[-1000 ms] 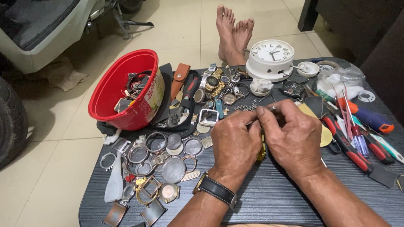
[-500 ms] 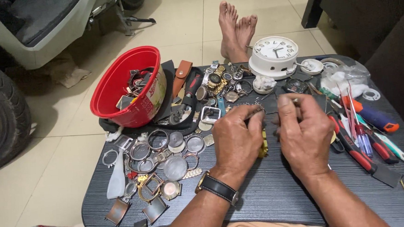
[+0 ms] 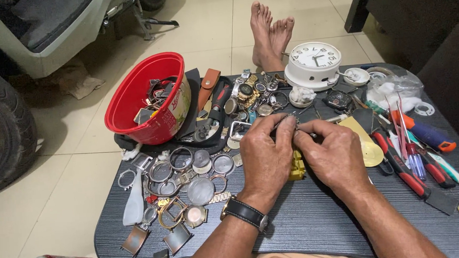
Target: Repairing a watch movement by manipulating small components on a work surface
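Hands | left hand (image 3: 266, 156) + right hand (image 3: 333, 155) pinched shut on small watch part (image 3: 292, 132), held over table (image 3: 307, 219) by yellow holder (image 3: 297, 166) | step: fine fitting | next needs steady fingertip grip, prob.

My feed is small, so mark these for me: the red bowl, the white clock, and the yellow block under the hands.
red bowl (image 3: 129, 105): head view, on its inner left wall.
white clock (image 3: 315, 55): head view, on the dial face.
yellow block (image 3: 296, 166): head view, on the part showing between the two hands.
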